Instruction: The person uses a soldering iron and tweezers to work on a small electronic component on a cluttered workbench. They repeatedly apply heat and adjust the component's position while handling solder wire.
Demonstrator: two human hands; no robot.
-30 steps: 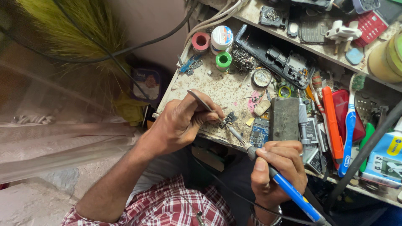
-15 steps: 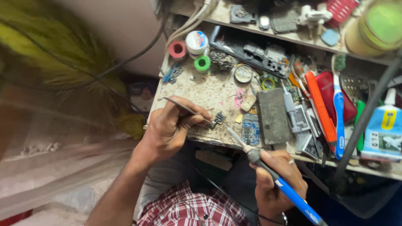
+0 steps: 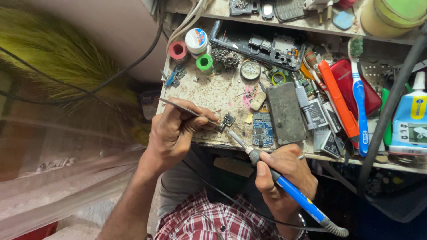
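A small dark circuit board (image 3: 227, 120) is pinned near the front edge of the stained, speckled counter (image 3: 213, 91) by thin metal tweezers (image 3: 189, 111), pinched in the curled left hand (image 3: 175, 133). A soldering iron (image 3: 284, 184) with a blue handle is gripped pen-like in the closed right hand (image 3: 284, 173), its slim metal tip touching the board. A grey slab-shaped phone (image 3: 285, 113) lies just beside.

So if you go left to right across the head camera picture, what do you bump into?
Broom → left hand with tweezers → tiny circuit board → soldering iron in the right hand → orange tool → blue toothbrush → glue tube.
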